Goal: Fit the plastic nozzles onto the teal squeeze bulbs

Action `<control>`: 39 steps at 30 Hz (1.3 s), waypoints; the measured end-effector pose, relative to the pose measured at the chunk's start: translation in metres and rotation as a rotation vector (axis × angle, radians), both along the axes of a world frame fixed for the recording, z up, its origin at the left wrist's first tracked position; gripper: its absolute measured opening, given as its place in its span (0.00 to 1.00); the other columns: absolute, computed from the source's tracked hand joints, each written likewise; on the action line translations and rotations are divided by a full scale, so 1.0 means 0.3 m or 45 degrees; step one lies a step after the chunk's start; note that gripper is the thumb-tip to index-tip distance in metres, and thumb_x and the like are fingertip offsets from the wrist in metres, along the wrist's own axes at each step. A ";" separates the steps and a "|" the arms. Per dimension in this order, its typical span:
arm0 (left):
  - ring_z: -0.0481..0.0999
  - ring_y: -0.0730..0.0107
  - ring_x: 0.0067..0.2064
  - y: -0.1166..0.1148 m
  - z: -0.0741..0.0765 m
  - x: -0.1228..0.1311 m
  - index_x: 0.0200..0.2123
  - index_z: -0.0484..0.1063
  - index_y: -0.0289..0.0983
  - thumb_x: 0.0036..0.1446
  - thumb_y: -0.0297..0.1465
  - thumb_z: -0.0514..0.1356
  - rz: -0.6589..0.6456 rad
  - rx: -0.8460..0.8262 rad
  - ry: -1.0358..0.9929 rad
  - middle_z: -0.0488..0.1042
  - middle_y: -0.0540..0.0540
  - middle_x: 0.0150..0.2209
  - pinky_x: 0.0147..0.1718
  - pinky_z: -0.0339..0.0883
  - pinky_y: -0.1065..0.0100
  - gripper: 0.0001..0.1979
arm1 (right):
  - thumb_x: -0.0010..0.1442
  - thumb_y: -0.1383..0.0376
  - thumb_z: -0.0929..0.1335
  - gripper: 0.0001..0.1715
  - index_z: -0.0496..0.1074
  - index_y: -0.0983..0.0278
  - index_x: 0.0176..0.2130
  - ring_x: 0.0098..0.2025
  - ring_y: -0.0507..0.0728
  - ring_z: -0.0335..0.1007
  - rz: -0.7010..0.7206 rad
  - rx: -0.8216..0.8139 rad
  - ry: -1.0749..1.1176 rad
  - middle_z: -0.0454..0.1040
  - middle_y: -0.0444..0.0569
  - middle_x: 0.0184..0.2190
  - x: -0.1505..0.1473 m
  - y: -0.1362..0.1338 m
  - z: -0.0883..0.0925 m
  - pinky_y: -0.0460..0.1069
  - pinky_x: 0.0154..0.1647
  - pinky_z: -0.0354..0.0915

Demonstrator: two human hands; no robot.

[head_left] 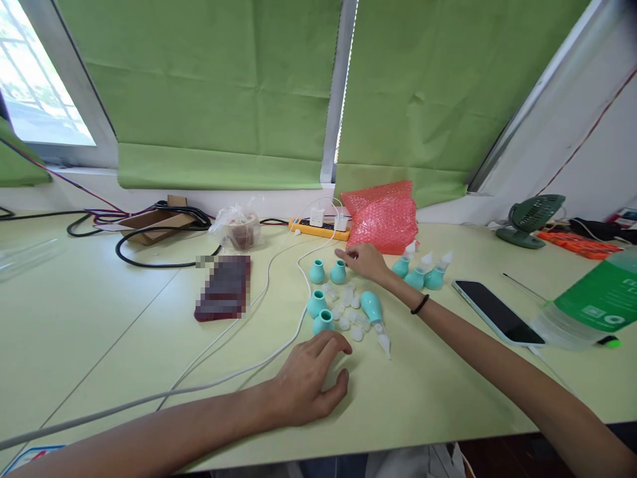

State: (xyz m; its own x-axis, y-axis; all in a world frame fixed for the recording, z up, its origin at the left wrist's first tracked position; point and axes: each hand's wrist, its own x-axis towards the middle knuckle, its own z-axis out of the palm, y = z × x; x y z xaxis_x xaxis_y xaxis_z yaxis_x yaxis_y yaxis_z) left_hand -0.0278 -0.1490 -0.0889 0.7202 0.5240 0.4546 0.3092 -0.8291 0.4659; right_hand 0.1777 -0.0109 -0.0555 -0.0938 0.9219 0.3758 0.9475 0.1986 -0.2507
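Note:
My left hand (316, 377) rests near the table's front, its fingers apart and nothing in them, just in front of a teal open-mouthed aspirator bulb (324, 322). Farther back, my right hand (367, 261) reaches in with bent fingers beside another teal bulb (338, 272); whether they touch is unclear. Two more open bulbs, one at the back left (317, 272) and one in front of it (317, 304), stand upright. Small clear plastic parts (352, 315) lie scattered between the hands. One nasal aspirator (371, 307) with its tip fitted lies on its side. Several tipped aspirators (434, 277) stand right of my right hand.
A red bubble-wrap bag (385, 222) and an orange power strip (318, 229) lie at the back. White cables (271, 362) cross the left side. At right are a phone (497, 311), a green-labelled bottle (592, 299) and a small fan (532, 219). A dark red item (223, 289) lies left.

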 end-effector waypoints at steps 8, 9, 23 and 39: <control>0.67 0.65 0.41 0.001 0.002 -0.003 0.38 0.58 0.37 0.49 0.24 0.49 -0.033 0.039 -0.005 0.67 0.43 0.38 0.37 0.64 0.66 0.11 | 0.40 0.64 0.68 0.16 0.71 0.66 0.34 0.39 0.61 0.65 -0.085 -0.047 -0.006 0.72 0.53 0.35 0.109 0.000 -0.059 0.49 0.35 0.59; 0.67 0.65 0.41 0.002 0.001 -0.004 0.38 0.58 0.37 0.49 0.24 0.49 -0.036 0.040 -0.007 0.67 0.43 0.38 0.37 0.64 0.66 0.11 | 0.40 0.65 0.68 0.16 0.71 0.66 0.33 0.38 0.61 0.66 -0.098 -0.028 0.013 0.73 0.53 0.33 0.116 -0.004 -0.065 0.49 0.34 0.59; 0.67 0.62 0.44 0.009 -0.006 -0.033 0.53 0.47 0.35 0.54 0.33 0.49 -0.082 -0.280 -0.349 0.65 0.38 0.45 0.38 0.66 0.63 0.24 | 0.43 0.70 0.66 0.23 0.59 0.61 0.40 0.31 0.54 0.66 0.891 0.511 0.564 0.67 0.47 0.30 -0.127 -0.479 -0.056 0.49 0.30 0.65; 0.63 0.73 0.20 0.006 -0.006 0.020 0.17 0.62 0.36 0.47 0.36 0.54 0.115 0.220 -0.191 0.64 0.49 0.15 0.19 0.56 0.72 0.12 | 0.53 0.61 0.60 0.09 0.58 0.63 0.25 0.20 0.50 0.53 0.960 0.330 0.539 0.57 0.42 0.18 -0.118 -0.510 -0.053 0.46 0.21 0.53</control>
